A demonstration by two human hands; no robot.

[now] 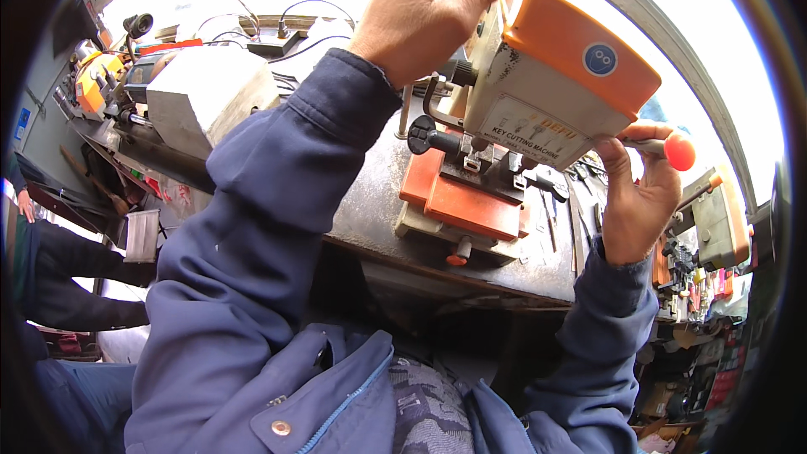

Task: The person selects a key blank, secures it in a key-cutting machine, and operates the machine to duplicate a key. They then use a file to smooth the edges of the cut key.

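A key cutting machine with a beige housing and an orange cover stands on the workbench in front of me. My left hand is curled over the upper left corner of the cover, its thumb pressed on the edge and some fingertips out of sight. On the housing's lower right side, my right hand is closed, thumb against the corner, beside a lever with a red ball knob. Its other fingers are partly hidden. Below the housing sit the black key clamps on an orange carriage.
A grey boxy machine stands left on the workbench, with an orange one beyond. Cables run along the back. At right is another beige and orange machine. A person's dark-clothed legs show at left.
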